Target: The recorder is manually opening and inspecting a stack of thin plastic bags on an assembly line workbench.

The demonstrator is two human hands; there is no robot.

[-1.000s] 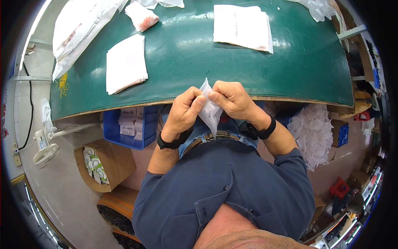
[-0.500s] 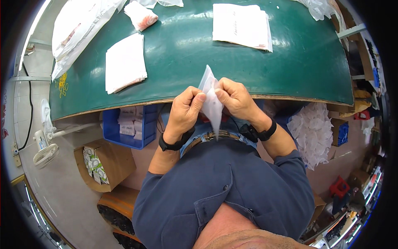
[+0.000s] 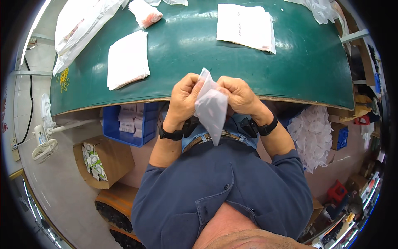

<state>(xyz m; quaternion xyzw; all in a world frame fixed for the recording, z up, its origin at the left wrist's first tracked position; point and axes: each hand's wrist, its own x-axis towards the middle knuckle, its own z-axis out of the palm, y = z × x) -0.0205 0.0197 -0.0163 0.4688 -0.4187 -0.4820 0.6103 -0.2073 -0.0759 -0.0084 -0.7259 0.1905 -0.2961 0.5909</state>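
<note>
A translucent white plastic bag (image 3: 212,108) hangs between my hands, just off the near edge of the green table (image 3: 174,58). My left hand (image 3: 186,96) pinches it at its upper left side. On the other side, my right hand (image 3: 238,96) grips its upper right edge, thumb and fingers closed. The lower corner of the bag tapers down in front of my belt. Faint pinkish marks show on its surface; whether anything lies inside I cannot tell.
On the table lie a stack of white bags (image 3: 128,60) at left, another stack (image 3: 245,28) at back right, a roll (image 3: 145,13) and yellow rubber bands (image 3: 64,79). Below are a blue crate (image 3: 124,139), a cardboard box (image 3: 118,159), a fan (image 3: 44,149) and a bag heap (image 3: 311,137).
The plastic bag has turned so that its broader face shows, and it hangs slightly lower. Both hands keep hold of it and have shifted only slightly.
</note>
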